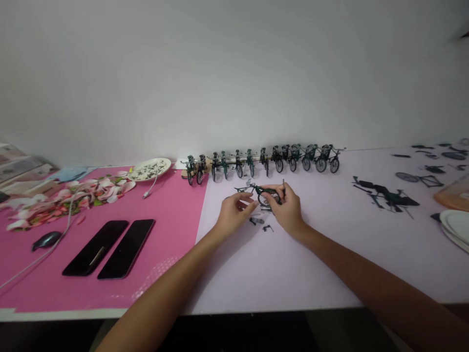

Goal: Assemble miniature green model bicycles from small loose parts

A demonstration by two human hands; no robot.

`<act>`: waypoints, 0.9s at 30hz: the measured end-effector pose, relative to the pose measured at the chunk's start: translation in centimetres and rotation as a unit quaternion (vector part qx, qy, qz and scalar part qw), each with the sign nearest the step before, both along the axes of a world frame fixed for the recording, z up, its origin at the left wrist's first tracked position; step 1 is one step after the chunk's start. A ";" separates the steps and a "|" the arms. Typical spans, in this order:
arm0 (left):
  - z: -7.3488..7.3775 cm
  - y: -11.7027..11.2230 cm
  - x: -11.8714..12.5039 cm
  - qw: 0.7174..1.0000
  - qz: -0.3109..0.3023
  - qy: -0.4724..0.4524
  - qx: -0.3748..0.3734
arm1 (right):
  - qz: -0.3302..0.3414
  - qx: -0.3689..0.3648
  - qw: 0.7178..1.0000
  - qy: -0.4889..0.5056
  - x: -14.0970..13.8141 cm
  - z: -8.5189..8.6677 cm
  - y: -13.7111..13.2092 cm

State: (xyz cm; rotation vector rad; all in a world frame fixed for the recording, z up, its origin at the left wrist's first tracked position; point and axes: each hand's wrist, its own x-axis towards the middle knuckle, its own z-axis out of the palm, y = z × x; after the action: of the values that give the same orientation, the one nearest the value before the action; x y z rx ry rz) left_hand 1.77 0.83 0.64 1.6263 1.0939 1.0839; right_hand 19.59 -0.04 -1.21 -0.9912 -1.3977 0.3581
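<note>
A partly built miniature bicycle [266, 193] with a dark green frame and one visible spoked wheel is held just above the pale lilac surface. My right hand [289, 210] grips it at the wheel end, thumb across the wheel. At its front, my left hand [234, 212] has thumb and index finger curled close together; whether a small part sits between the tips is too small to tell. Beneath my hands lie a dark grey part [257, 221] and a small black bent part [268, 228].
Several finished miniature bicycles [278, 160] stand in a row along the wall. Loose dark bicycle parts [390, 196] lie on the right, near white lids [456, 225]. Leftward are two phones [126, 249], a mouse [47, 240], a plate [150, 170] of small pieces and petals [98, 190].
</note>
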 end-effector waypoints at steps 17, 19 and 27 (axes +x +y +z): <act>-0.3 2.1 -1.7 1.000 -0.016 0.001 -0.015 | 0.139 -0.169 0.956 0.194 0.6 -0.9 1.1; 0.2 1.7 -1.7 0.999 -0.035 0.023 0.019 | 0.146 -0.180 0.955 0.187 0.6 -0.9 1.0; -0.1 1.4 -1.3 0.997 -0.076 -0.021 -0.015 | 0.134 -0.145 0.974 0.112 0.2 -1.3 1.1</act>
State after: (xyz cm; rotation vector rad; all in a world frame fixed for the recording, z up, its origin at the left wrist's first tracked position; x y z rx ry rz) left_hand 0.47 2.22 0.55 1.6279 0.9390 0.9919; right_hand 19.77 1.10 -2.47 -0.9633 -1.2938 0.8699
